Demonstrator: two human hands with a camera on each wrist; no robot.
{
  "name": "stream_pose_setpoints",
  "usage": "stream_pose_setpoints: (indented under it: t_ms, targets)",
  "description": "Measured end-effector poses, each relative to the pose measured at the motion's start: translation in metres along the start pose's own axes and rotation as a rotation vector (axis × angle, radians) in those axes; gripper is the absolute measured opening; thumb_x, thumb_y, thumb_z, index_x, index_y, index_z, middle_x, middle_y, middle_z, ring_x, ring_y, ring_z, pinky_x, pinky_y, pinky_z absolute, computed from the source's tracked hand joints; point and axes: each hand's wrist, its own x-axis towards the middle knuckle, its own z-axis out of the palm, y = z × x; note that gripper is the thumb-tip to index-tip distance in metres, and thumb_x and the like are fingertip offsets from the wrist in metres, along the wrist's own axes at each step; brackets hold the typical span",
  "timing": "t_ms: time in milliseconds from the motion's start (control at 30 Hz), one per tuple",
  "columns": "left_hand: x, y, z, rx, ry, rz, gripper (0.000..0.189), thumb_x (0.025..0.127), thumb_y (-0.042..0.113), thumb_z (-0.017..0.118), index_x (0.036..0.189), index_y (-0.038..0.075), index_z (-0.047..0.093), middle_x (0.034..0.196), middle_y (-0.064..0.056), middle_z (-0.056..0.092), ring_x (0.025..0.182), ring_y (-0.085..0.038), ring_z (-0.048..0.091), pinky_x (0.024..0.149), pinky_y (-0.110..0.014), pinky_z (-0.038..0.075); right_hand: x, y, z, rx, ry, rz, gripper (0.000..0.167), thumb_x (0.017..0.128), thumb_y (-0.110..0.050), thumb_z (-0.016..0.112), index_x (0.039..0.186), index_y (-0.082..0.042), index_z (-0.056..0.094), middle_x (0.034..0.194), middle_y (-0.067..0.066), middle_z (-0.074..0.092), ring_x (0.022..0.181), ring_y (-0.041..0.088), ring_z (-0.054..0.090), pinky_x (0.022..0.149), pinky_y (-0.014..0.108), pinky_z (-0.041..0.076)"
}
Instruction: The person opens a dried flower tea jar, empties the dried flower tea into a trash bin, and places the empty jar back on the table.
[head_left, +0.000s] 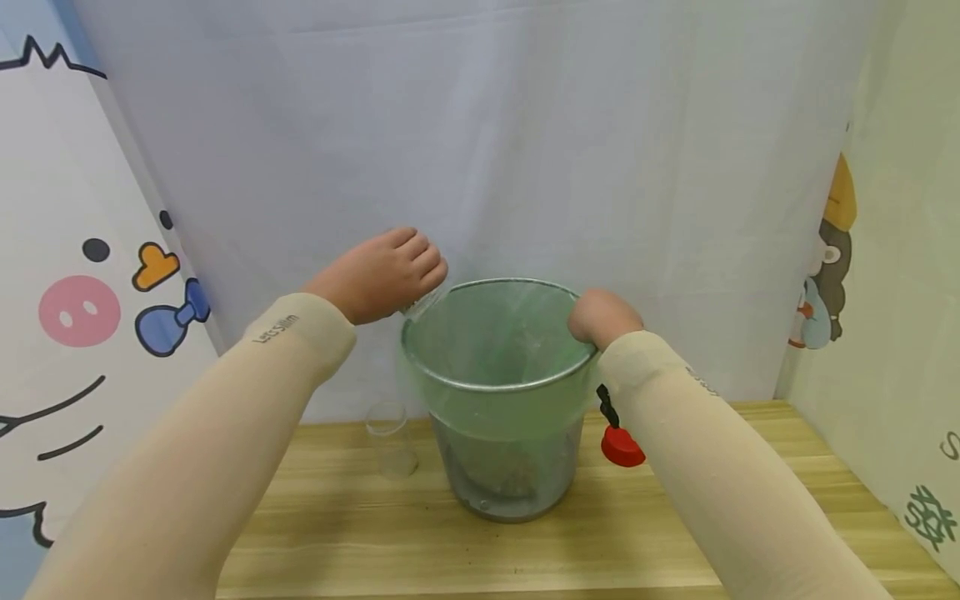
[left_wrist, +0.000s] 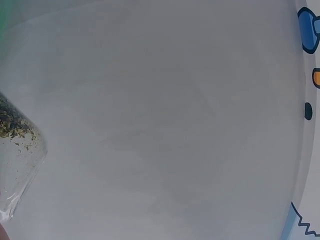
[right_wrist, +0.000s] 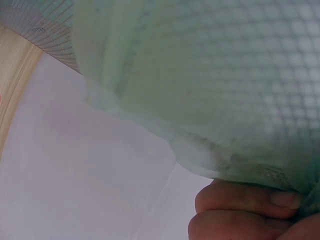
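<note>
A metal mesh trash can (head_left: 480, 467) stands on the table, lined with a green translucent trash bag (head_left: 487, 408) folded over its rim. My left hand (head_left: 390, 271), fingers curled, holds a clear container above the can's left rim. In the left wrist view this clear container (left_wrist: 22, 160) is tilted, with dark leafy bits inside; much of it lies outside that view. At the right side, my right hand (head_left: 603, 318) grips the bag-covered rim. Its curled fingers (right_wrist: 235, 202) show against the green film in the right wrist view.
An empty-looking clear glass (head_left: 397, 454) stands left of the can. To the right is a red object (head_left: 622, 447) with a black part, partly covered by the right forearm. A white curtain (head_left: 600, 150) hangs behind the wooden table (head_left: 360, 533); printed panels flank it.
</note>
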Motion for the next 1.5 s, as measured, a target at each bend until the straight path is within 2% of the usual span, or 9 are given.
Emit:
stream_pose_setpoints:
  t_ms: [133,300,500,667,1033,1167,1367,1433,1500]
  targets:
    - [0.001,0.000,0.000,0.025,-0.017,0.010,0.037,0.094,0.010,0.073,0.126,0.001,0.057,0.119,-0.013,0.063,0.108,-0.033,0.059,0.101,-0.041,0.046,0.000,0.000,0.001,-0.004,0.003,-0.003,0.033,0.103,-0.006,0.037,0.098,0.002,0.068,0.115,0.022,0.061,0.077,0.026,0.053,0.061,0.031,0.047]
    - [0.004,-0.002,-0.002,0.118,-0.054,0.035,0.041,0.096,0.013,0.072,0.131,0.002,0.054,0.124,-0.013,0.061,0.112,-0.034,0.057,0.104,-0.042,0.043,0.000,0.000,0.001,-0.002,0.008,-0.008,0.033,0.102,-0.006,0.037,0.096,0.002,0.068,0.113,0.022,0.062,0.077,0.025,0.055,0.062,0.031,0.049]
    - [0.009,-0.003,-0.007,0.186,-0.051,0.045,0.042,0.097,0.013,0.069,0.135,0.003,0.053,0.127,-0.014,0.060,0.116,-0.034,0.056,0.106,-0.043,0.041,0.001,0.000,0.001,0.000,-0.002,0.003,0.033,0.103,-0.006,0.037,0.101,0.003,0.068,0.115,0.023,0.061,0.076,0.025,0.054,0.060,0.031,0.048]
    - [0.013,-0.002,-0.008,0.221,-0.056,0.045,0.045,0.097,0.014,0.069,0.136,0.002,0.051,0.129,-0.015,0.059,0.119,-0.035,0.055,0.108,-0.044,0.039,0.002,-0.001,0.001,0.006,-0.015,0.006,0.033,0.103,-0.006,0.036,0.105,0.005,0.068,0.118,0.023,0.060,0.074,0.025,0.052,0.058,0.031,0.046]
    - [0.011,0.011,-0.004,0.244,-0.143,0.098,0.054,0.098,0.020,0.071,0.143,0.004,0.047,0.135,-0.014,0.057,0.124,-0.033,0.054,0.113,-0.046,0.037,-0.001,0.002,0.001,0.004,-0.012,0.006,0.033,0.104,-0.006,0.036,0.101,0.004,0.067,0.112,0.022,0.061,0.073,0.025,0.052,0.060,0.032,0.045]
    - [0.008,0.003,-0.004,0.227,-0.132,0.069,0.054,0.096,0.020,0.073,0.141,0.004,0.048,0.133,-0.014,0.057,0.123,-0.034,0.054,0.112,-0.045,0.037,-0.002,0.001,0.001,-0.006,-0.010,0.006,0.033,0.104,-0.006,0.036,0.103,0.005,0.068,0.114,0.023,0.061,0.073,0.025,0.053,0.060,0.032,0.046]
    - [0.011,-0.032,-0.020,0.184,-0.096,-0.040,0.056,0.092,0.012,0.075,0.140,0.000,0.048,0.132,-0.018,0.056,0.122,-0.037,0.052,0.112,-0.046,0.036,0.000,-0.001,-0.002,0.008,-0.024,0.020,0.034,0.105,-0.008,0.036,0.104,0.004,0.067,0.110,0.021,0.061,0.072,0.023,0.055,0.060,0.030,0.048]
    - [0.013,-0.034,-0.020,0.169,-0.067,-0.080,0.054,0.092,0.012,0.072,0.139,0.000,0.049,0.131,-0.019,0.057,0.120,-0.037,0.052,0.111,-0.046,0.036,0.000,0.000,-0.002,0.018,-0.012,0.024,0.033,0.104,-0.008,0.037,0.100,0.003,0.067,0.105,0.020,0.061,0.071,0.022,0.055,0.060,0.030,0.049]
    - [0.014,-0.026,-0.015,0.165,-0.052,-0.078,0.052,0.093,0.012,0.071,0.138,0.000,0.050,0.130,-0.018,0.057,0.118,-0.037,0.053,0.111,-0.046,0.037,0.001,0.001,-0.001,0.019,0.009,0.024,0.031,0.103,-0.007,0.038,0.097,0.002,0.067,0.102,0.019,0.062,0.072,0.023,0.056,0.060,0.030,0.049]
